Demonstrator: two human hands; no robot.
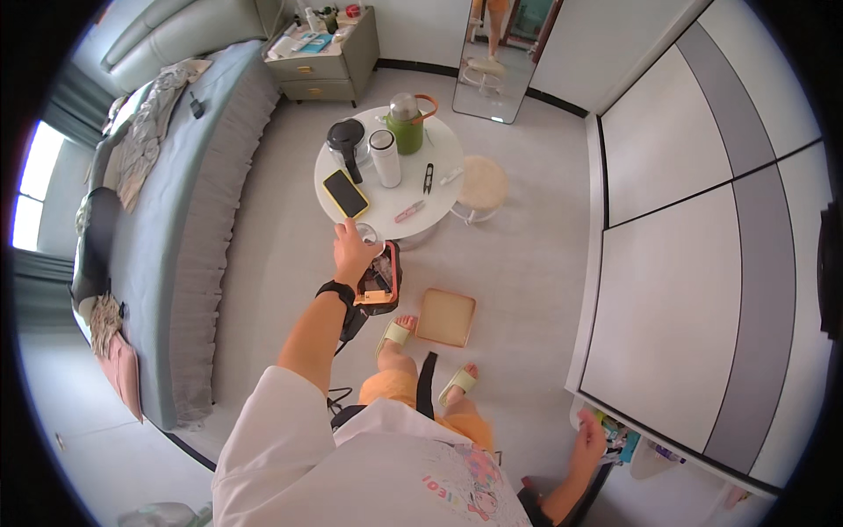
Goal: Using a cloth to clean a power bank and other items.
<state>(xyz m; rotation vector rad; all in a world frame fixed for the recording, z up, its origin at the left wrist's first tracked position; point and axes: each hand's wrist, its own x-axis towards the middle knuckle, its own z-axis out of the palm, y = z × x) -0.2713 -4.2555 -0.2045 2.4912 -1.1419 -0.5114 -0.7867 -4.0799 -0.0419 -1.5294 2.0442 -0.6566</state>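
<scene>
My left hand [354,251], with a black band at the wrist, is at the near edge of the round white table [395,227]. Its fingers grip a clear cup [367,232], partly hidden by the hand. Just below is an open black case [396,290] with an orange-red inner rim and dark items inside. On the table beyond lie a yellow-edged phone [346,194], a pink-handled tool [409,211], black thread snips [429,178] and a small white item [452,175]. My right hand [589,440] hangs low at the right, fingers partly curled, blurred, near items by the wardrobe.
A white tumbler [385,158], a black-lidded clear jug [347,138] and a green flask [405,128] stand on the table. Beside it is a round stool [484,183]. A shallow tan tray [446,317] lies by my feet. The bed [191,165] is left, sliding wardrobe doors [672,290] right.
</scene>
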